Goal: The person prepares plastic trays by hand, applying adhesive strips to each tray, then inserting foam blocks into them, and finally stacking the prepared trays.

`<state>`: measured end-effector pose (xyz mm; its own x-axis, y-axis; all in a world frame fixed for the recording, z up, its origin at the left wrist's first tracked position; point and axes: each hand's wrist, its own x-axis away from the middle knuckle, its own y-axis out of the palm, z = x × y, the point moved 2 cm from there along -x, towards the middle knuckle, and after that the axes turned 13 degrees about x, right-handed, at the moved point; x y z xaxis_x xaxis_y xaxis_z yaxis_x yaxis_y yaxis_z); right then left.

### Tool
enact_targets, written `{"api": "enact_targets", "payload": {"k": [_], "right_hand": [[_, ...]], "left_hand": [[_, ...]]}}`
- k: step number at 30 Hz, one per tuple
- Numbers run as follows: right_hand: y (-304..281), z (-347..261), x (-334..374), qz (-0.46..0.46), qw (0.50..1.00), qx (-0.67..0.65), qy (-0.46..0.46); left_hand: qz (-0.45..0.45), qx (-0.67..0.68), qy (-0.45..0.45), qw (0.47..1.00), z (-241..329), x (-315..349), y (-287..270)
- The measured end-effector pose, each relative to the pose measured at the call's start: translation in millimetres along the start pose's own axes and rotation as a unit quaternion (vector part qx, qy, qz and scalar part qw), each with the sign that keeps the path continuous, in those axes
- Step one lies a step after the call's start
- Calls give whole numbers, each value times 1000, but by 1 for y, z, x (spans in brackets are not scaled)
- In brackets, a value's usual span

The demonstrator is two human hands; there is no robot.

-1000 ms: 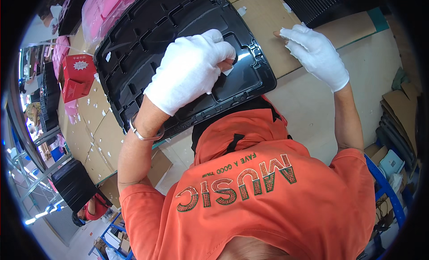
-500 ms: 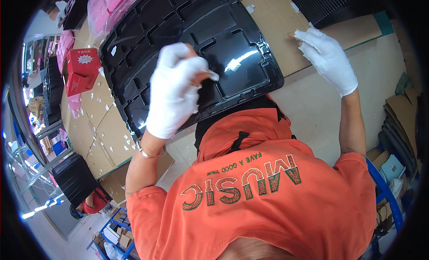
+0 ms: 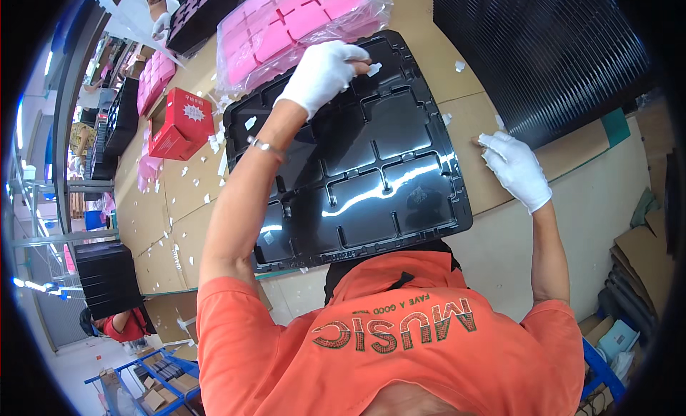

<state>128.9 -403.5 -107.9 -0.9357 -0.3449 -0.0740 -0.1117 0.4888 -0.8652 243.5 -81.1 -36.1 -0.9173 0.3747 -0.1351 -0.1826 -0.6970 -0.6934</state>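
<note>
A black plastic tray (image 3: pixel 400 141) with moulded compartments lies in front of me, its near edge close to my body. My left hand (image 3: pixel 321 76), in a white glove with bare fingertips, reaches over its far part. Thumb and fingers are pinched at a small white scrap (image 3: pixel 374 69), which looks held between them, just above the tray. Another white scrap (image 3: pixel 250 122) sits at the tray's far left. To the right of the tray, my gloved right hand (image 3: pixel 516 169) hovers by the cardboard edge, fingers loosely bent and slightly apart, nothing visible in them.
Pink foam blocks in clear plastic (image 3: pixel 286 23) lie beyond the tray. A red box (image 3: pixel 182 123) stands left among white scraps on the cardboard-covered table (image 3: pixel 146 223). A stack of black ribbed trays (image 3: pixel 536 58) is at the far right. Another person (image 3: pixel 125 323) is at lower left.
My left hand has moved from the tray's near middle to its far part, arm stretched out. The view has shifted, showing more of the foam and tray stack. My right hand's fingers have drawn closer together.
</note>
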Motion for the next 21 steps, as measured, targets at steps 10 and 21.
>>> {"api": "enact_targets", "payload": {"k": [10, 21], "right_hand": [[0, 2, -6, -21, 1000, 7, 11], [0, 2, -6, -19, 999, 31, -5]], "left_hand": [[-183, -96, 19, 978, -11, -50, 9], [-161, -66, 105, 979, -22, -49, 6]]}}
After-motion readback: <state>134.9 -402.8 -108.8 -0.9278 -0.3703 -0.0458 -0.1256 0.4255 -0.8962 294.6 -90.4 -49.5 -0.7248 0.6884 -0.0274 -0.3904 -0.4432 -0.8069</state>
